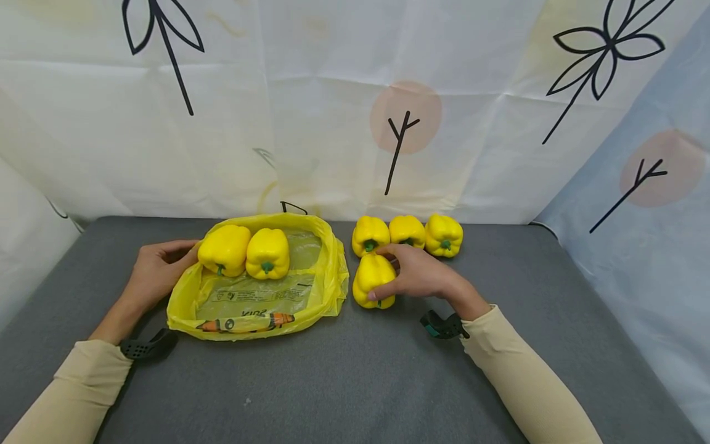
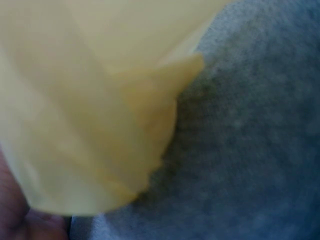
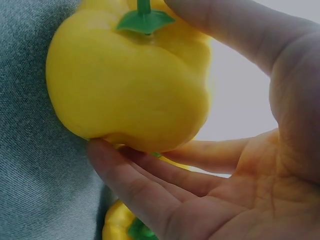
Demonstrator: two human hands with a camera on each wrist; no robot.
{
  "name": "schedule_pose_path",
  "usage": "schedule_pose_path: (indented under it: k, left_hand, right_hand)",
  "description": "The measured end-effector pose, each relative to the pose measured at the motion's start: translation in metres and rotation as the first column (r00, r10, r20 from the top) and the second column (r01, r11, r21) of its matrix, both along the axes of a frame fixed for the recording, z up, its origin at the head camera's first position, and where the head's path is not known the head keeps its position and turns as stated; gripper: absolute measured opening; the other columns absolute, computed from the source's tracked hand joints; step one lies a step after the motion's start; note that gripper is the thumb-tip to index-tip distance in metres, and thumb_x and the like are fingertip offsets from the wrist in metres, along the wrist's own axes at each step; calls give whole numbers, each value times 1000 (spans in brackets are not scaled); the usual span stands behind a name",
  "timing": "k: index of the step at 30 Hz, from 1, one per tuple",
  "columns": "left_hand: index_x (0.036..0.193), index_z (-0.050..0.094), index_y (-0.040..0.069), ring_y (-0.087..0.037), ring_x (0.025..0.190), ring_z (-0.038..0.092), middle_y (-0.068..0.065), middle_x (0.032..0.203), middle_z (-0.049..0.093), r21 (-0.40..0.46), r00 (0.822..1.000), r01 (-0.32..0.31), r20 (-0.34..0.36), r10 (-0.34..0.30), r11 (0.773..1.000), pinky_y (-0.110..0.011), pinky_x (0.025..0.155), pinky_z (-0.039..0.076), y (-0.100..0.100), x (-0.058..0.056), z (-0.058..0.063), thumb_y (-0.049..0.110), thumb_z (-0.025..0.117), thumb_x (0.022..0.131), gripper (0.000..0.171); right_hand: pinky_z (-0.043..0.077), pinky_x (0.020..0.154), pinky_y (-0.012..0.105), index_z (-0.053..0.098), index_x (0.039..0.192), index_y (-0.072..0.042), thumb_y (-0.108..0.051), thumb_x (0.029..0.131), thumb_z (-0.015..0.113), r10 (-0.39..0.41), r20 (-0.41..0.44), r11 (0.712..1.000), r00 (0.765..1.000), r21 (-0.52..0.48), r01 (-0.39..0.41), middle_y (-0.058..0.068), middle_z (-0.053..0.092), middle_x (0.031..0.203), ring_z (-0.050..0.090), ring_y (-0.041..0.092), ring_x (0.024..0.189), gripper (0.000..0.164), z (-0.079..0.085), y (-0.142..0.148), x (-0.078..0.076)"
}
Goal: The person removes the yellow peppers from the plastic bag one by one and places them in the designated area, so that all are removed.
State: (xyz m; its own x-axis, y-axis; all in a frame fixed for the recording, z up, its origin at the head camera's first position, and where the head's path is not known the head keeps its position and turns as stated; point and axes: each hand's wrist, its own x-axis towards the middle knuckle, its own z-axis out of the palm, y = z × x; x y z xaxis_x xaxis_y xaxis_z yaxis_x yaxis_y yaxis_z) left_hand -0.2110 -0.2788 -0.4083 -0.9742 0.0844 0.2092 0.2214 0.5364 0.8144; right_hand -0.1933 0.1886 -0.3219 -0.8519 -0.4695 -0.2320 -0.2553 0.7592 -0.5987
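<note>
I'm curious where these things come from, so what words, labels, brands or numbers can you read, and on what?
Nothing can be read with certainty.
Yellow bag, near the front rim: large dark letters, partly cut off and unclear.
Yellow bag, just above those: small print, too small to read.
Peppers and wristbands: no lettering visible.
Cloth backdrop: plant drawings, no words.

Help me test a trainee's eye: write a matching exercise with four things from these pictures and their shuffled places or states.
1. left hand
2. right hand
3. yellow bag
4. three peppers in a row

A. side by side near the table's far edge
B. gripping a single pepper
C. open-mouthed, holding two peppers
D. at the bag's left rim

Pairs: 1-D, 2-B, 3-C, 4-A
</note>
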Motion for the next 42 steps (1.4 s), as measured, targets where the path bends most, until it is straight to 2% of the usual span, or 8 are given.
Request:
schedule_pose_path:
  k: [4, 10, 22, 42]
  left_hand:
    - [133, 64, -4, 9, 91, 61, 32, 102, 61, 1, 1000, 2, 3, -2, 1000, -11, 72, 52, 0, 0, 1, 27, 63, 103, 43]
    - [133, 65, -4, 10, 90, 60, 33, 101, 59, -17, 1000, -4, 7, 4, 1000, -11, 71, 52, -1, 0, 0, 29, 64, 103, 45]
    - [133, 65, -4, 9, 90, 61, 31, 102, 61, -3, 1000, 2, 1, -2, 1000, -12, 71, 53, -1, -1, -1, 28, 65, 102, 44]
    - [133, 64, -6, 9, 91, 61, 32, 103, 60, -5, 1000, 7, -8, -7, 1000, -12, 71, 53, 0, 1, -1, 28, 63, 103, 45]
  right_hand:
    - [51, 95, 45, 49, 147, -3, -43, 81, 86, -9, -22, 1000, 1000, 0, 9, 14, 57, 138, 60, 27, 114, 86, 0, 0, 1]
    - [50, 99, 47, 49, 148, -3, -44, 81, 86, -23, -37, 1000, 999, -6, 23, 14, 56, 140, 57, 30, 122, 87, 0, 0, 1]
    - [49, 101, 48, 47, 149, -4, -42, 81, 86, -39, -23, 999, 999, -20, 39, 16, 54, 142, 53, 33, 128, 87, 2, -1, 3]
    - [51, 99, 46, 49, 147, -4, -37, 81, 88, -20, -19, 999, 1000, -37, 19, 14, 56, 139, 55, 32, 126, 83, 2, 0, 2]
